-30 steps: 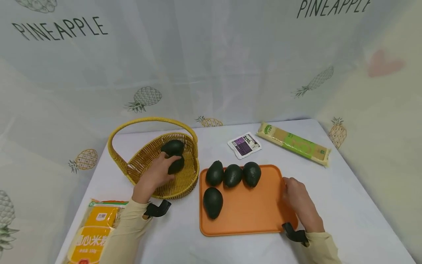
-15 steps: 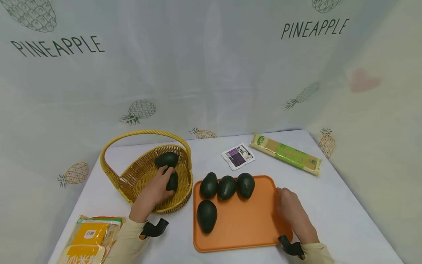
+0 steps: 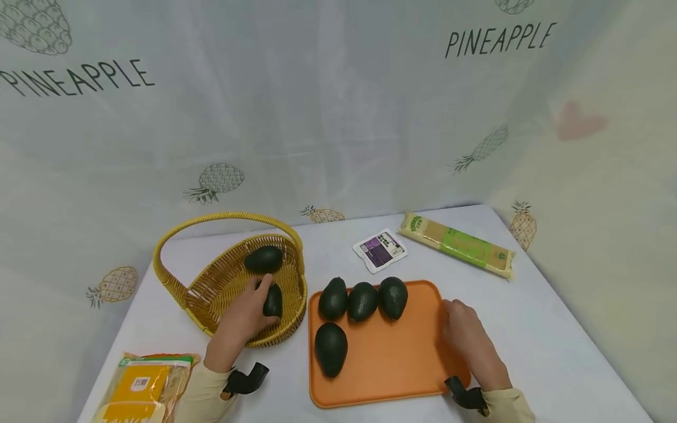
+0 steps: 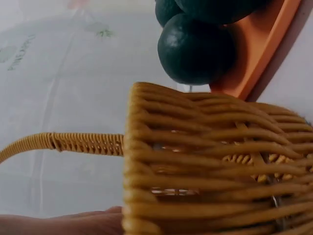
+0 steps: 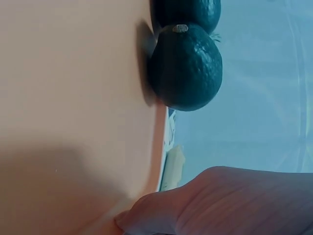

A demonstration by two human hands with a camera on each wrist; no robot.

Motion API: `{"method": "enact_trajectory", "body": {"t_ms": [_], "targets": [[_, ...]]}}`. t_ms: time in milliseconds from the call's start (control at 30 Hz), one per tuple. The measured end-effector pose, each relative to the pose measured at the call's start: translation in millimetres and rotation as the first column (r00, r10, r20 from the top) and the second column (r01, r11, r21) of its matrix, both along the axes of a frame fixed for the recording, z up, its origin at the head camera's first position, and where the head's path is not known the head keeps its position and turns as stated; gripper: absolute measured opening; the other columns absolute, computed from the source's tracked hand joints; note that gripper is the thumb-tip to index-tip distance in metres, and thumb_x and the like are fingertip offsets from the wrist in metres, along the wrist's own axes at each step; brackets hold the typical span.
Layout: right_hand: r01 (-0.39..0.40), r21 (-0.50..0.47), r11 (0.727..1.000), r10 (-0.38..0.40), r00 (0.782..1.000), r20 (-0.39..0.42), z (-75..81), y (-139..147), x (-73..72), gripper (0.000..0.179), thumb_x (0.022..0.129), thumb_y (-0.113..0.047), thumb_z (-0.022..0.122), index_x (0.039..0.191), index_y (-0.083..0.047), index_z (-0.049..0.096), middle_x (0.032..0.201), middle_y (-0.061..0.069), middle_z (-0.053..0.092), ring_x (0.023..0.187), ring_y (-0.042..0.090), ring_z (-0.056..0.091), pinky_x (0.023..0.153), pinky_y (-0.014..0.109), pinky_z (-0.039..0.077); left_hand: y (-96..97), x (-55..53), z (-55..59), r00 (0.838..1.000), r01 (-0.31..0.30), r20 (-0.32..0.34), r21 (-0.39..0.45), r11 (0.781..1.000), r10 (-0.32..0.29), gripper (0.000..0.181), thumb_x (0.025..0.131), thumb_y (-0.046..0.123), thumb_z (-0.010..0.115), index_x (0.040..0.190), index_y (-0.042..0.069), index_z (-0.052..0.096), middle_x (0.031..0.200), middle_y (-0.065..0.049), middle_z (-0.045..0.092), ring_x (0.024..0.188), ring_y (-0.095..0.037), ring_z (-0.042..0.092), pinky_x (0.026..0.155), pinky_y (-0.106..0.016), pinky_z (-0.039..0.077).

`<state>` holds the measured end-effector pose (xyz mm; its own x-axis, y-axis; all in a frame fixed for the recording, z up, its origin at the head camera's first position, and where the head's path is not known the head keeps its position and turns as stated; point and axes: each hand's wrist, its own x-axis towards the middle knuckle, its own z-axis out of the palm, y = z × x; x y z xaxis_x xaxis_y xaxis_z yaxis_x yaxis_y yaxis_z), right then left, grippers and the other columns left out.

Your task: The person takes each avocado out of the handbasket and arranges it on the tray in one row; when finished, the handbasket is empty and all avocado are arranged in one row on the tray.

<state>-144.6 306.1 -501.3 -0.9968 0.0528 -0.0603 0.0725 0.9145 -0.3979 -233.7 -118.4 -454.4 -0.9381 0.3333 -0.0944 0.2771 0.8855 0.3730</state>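
My left hand [image 3: 244, 314] reaches into the yellow wicker basket [image 3: 214, 285]. Its thumb and fingers grip a dark green avocado [image 3: 273, 302] there. A second avocado [image 3: 263, 259] lies just beyond, in the far part of the basket. On the orange tray [image 3: 396, 358], three avocados stand in a row along the far rim, and another avocado [image 3: 331, 349] sits nearer on the left. With my right hand [image 3: 468, 335] I hold the tray's right rim; in the right wrist view the thumb [image 5: 156, 210] lies over that edge. The basket wall [image 4: 215, 156] hides most of the left hand in the left wrist view.
The basket's tall handle [image 3: 227, 216] arches above its far side. Behind the tray lie a white-and-purple packet [image 3: 379, 251] and a long green-and-tan package [image 3: 457, 245]. A yellow bag [image 3: 143, 388] rests at the front left, beside the left sleeve. A printed curtain [image 3: 317, 117] hangs behind the table.
My left hand has shifted toward the nearer avocado in the basket, and its fingers have come round it. The right hand stays on the tray rim. The head view has tilted slightly.
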Motion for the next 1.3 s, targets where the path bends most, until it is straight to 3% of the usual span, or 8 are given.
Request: {"method": "enact_trajectory", "body": {"t_ms": [167, 300, 567, 767, 1100, 1300], "targets": [[0.007, -0.005, 1.000, -0.007, 1.000, -0.011, 0.1, 1.3, 0.8, 0.019, 0.087, 0.017, 0.060, 0.105, 0.015, 0.066, 0.084, 0.019, 0.062, 0.072, 0.027, 0.058, 0.065, 0.040, 0.051, 4.7, 1.6, -2.8, 0.999, -0.018, -0.033, -0.021, 1.000, 0.017, 0.086, 0.077, 0.016, 0.097, 0.145, 0.005, 0.046, 0.141, -0.036, 0.054, 0.098, -0.048, 0.073, 0.075, -0.057, 0.062], [-0.005, -0.017, 1.000, 0.005, 1.000, 0.010, -2.3, 2.4, 2.2, 0.017, 0.088, 0.016, 0.060, 0.104, 0.014, 0.065, 0.082, 0.018, 0.060, 0.071, 0.025, 0.056, 0.064, 0.039, 0.049, 4.4, 5.5, -5.3, 1.000, -0.014, -0.008, -0.005, 1.000, 0.014, 0.084, 0.077, 0.016, 0.097, 0.142, 0.003, 0.045, 0.139, -0.038, 0.053, 0.093, -0.047, 0.072, 0.069, -0.053, 0.061], [-0.004, -0.022, 1.000, 0.004, 1.000, 0.004, 5.0, 1.5, -2.9, 0.021, 0.086, 0.017, 0.063, 0.106, 0.015, 0.065, 0.083, 0.018, 0.060, 0.070, 0.025, 0.053, 0.064, 0.038, 0.050, -4.4, 12.7, -3.5, 0.997, 0.008, 0.075, 0.102, 0.995, -0.016, 0.076, 0.084, 0.018, 0.094, 0.141, 0.003, 0.045, 0.149, -0.035, 0.049, 0.120, -0.051, 0.066, 0.093, -0.061, 0.060], [-0.016, -0.007, 1.000, 0.016, 1.000, 0.008, 5.8, 0.4, -3.7, 0.019, 0.085, 0.017, 0.061, 0.104, 0.016, 0.064, 0.082, 0.019, 0.060, 0.069, 0.025, 0.053, 0.063, 0.038, 0.049, -5.7, 13.2, -1.9, 0.997, 0.019, 0.070, 0.100, 0.995, -0.026, 0.074, 0.087, 0.019, 0.091, 0.144, 0.003, 0.047, 0.151, -0.035, 0.048, 0.123, -0.050, 0.065, 0.096, -0.061, 0.059], [0.008, -0.016, 1.000, -0.008, 1.000, 0.001, -1.6, 1.8, 5.1, 0.015, 0.086, 0.017, 0.063, 0.101, 0.015, 0.065, 0.079, 0.017, 0.059, 0.068, 0.025, 0.053, 0.062, 0.038, 0.048, -9.6, 17.3, 2.4, 1.000, -0.026, 0.015, 0.151, 0.988, 0.024, 0.071, 0.084, 0.018, 0.093, 0.141, 0.005, 0.052, 0.149, -0.033, 0.050, 0.120, -0.048, 0.065, 0.093, -0.060, 0.061], [-0.003, 0.002, 1.000, 0.003, 1.000, -0.017, -1.1, 2.6, 2.1, 0.015, 0.086, 0.017, 0.062, 0.101, 0.015, 0.064, 0.080, 0.018, 0.060, 0.069, 0.026, 0.055, 0.062, 0.040, 0.051, -4.5, 26.9, 21.1, 0.989, 0.015, -0.151, 0.188, 0.982, 0.013, 0.074, 0.079, 0.014, 0.096, 0.141, 0.004, 0.057, 0.148, -0.033, 0.051, 0.124, -0.050, 0.063, 0.094, -0.062, 0.061]]}}
